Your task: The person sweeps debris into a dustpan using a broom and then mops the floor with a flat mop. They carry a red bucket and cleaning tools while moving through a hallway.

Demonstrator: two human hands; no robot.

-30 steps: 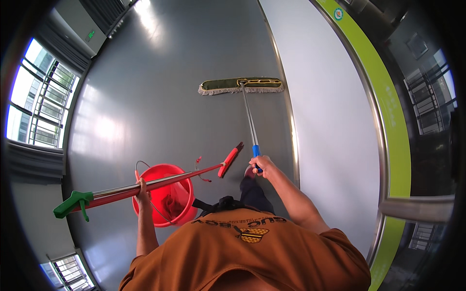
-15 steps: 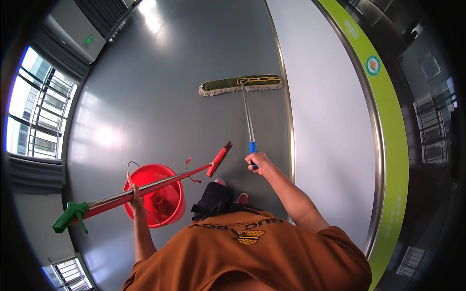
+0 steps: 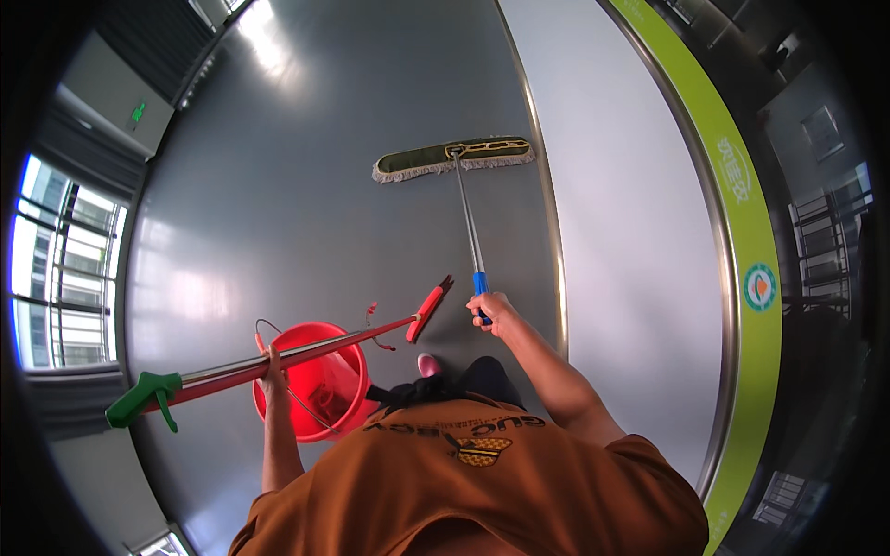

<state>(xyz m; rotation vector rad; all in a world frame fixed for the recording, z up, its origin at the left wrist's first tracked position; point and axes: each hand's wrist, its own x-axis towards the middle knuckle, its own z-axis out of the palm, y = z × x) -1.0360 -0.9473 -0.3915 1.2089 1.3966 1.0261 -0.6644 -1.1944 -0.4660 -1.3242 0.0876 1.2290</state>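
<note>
My right hand [image 3: 490, 313] is closed round the blue grip of a dust mop [image 3: 468, 218]. Its wide green head with a pale fringe lies flat on the floor ahead, its right end close to the metal edge strip. My left hand [image 3: 273, 372] is wrapped round a litter picker [image 3: 154, 393] with a green trigger handle and a red-handled broom [image 3: 425, 315], held together slantwise. Beneath them hangs or stands a red bucket [image 3: 357, 394]; its wire handle runs up to the left hand, though the grip on it is partly hidden. Something red lies inside the bucket.
Grey glossy floor [image 3: 278, 204] stretches ahead. Along the right runs a pale raised panel [image 3: 640, 241] with metal edging, then a lime-green band [image 3: 756, 241] and dark glass. Barred windows [image 3: 69, 269] and grey curtains line the left wall. A pink shoe [image 3: 428, 364] shows below me.
I have moved forward along the panel, with the dust mop, bucket, broom and litter picker moving along with me. The round emblem on the green band now sits lower in view. Both grips are unchanged.
</note>
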